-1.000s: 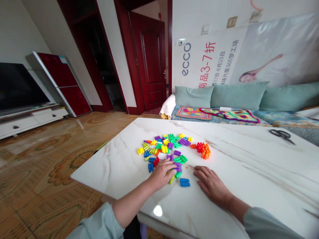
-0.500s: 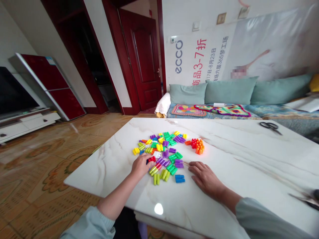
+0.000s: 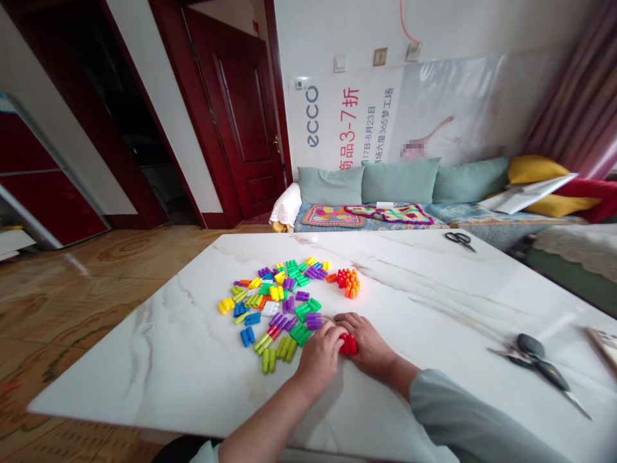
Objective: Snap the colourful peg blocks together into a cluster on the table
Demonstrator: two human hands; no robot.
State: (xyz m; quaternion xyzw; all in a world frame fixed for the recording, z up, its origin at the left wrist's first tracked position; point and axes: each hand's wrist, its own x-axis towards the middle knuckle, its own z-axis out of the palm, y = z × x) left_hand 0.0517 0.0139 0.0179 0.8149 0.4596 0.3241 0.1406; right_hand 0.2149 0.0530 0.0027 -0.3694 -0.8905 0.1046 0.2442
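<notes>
A: Two hands at a red block [image 3: 348,344], near side of the red-orange cluster [image 3: 349,283] on the worktop [image 3: 193,366]. Grip?
B: L hand [image 3: 321,352], fingers nearly closed, pinches it; R hand [image 3: 369,346] curls alongside, hold unclear.
A: Best technique?
B: Prob. light fingertip pressure, R hand steadying, wrists clear of loose blocks [image 3: 278,320] left of cluster.

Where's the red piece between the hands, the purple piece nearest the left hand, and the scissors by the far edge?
Red piece [image 3: 348,345]: head view, its exposed part.
Purple piece [image 3: 314,321]: head view, its middle.
Scissors [image 3: 458,238]: head view, where the handles meet.
</notes>
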